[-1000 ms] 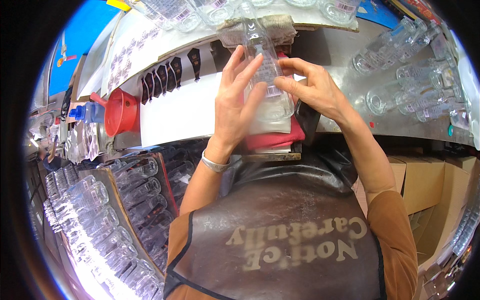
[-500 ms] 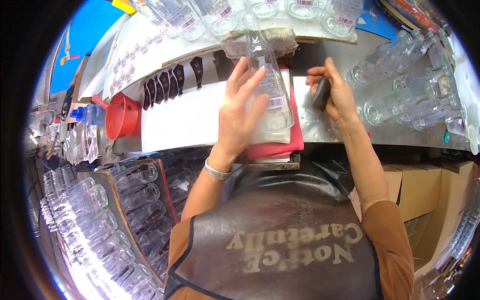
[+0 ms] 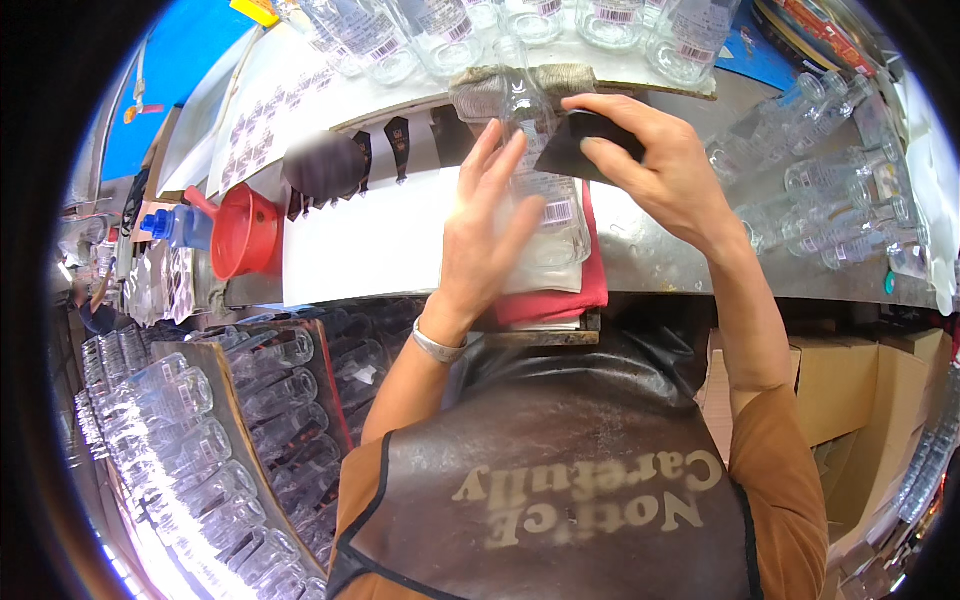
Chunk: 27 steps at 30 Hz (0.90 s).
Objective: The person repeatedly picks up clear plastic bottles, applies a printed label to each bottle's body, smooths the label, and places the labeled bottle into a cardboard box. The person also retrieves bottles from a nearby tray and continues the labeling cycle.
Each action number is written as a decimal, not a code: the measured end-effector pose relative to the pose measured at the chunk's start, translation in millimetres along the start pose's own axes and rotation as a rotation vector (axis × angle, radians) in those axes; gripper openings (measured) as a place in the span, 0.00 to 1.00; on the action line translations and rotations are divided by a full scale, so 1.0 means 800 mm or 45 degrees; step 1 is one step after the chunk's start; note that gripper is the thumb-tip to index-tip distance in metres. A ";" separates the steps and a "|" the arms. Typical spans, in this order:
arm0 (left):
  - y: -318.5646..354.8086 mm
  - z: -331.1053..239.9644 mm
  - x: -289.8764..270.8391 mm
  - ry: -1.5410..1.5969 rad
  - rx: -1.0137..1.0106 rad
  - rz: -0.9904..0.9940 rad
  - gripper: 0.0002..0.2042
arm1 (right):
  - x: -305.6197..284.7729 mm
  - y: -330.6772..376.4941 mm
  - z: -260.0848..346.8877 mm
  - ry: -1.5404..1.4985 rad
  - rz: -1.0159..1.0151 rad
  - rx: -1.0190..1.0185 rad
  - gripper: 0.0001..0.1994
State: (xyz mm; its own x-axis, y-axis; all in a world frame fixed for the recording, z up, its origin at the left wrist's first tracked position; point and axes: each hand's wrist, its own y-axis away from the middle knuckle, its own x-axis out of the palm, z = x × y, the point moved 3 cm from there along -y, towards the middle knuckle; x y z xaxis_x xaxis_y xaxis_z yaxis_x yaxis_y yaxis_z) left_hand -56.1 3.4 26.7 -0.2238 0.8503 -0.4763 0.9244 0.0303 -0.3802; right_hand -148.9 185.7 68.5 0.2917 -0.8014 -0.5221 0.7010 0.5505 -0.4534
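A clear glass bottle [image 3: 562,240] lies on folded white and red cloth, its neck propped on a rolled grey cloth [image 3: 480,97]. Beside its left flank, my left hand [image 3: 478,235] is open with fingers spread and slightly blurred; whether it touches the glass I cannot tell. My right hand [image 3: 675,165] grips a flat black scraper-like piece [image 3: 575,148] over the bottle's upper body, hiding that part. Left of the bottle, dark tapered labels [image 3: 398,148] lie in a row along the edge of a white sheet [image 3: 365,245].
Upright bottles [image 3: 610,25] line the back shelf; more lie on the metal bench [image 3: 650,245] at right. A red pan [image 3: 245,235] stands at left, near a dark blurred round shape [image 3: 325,165]. Racked bottles [image 3: 200,450] fill the lower left; cardboard boxes [image 3: 840,390] stand lower right.
My right hand has moved left with the black piece, from beside the bottle to over it. My left hand stays nearly in place. A dark blurred shape now covers some labels.
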 end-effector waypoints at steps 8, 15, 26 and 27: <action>0.030 -0.002 -0.003 0.142 -0.063 0.126 0.57 | 0.010 -0.044 0.035 0.408 0.171 -0.227 0.15; 0.048 -0.008 0.006 0.021 -0.121 0.081 0.63 | 0.041 -0.055 0.060 0.615 0.675 -0.173 0.10; 0.051 -0.007 0.004 0.065 -0.075 0.073 0.61 | 0.022 -0.029 0.026 0.211 0.252 -0.144 0.11; 0.052 -0.005 0.002 0.085 -0.090 0.081 0.60 | 0.005 -0.048 0.023 0.248 0.070 -0.094 0.11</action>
State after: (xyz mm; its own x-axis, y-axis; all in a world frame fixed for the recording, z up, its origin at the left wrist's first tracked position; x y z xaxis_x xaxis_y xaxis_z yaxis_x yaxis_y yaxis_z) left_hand -16.6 8.0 13.4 -0.1451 0.8849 -0.4426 0.9560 0.0102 -0.2931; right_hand -162.8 157.1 96.7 0.1917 -0.7135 -0.6739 0.6360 0.6133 -0.4684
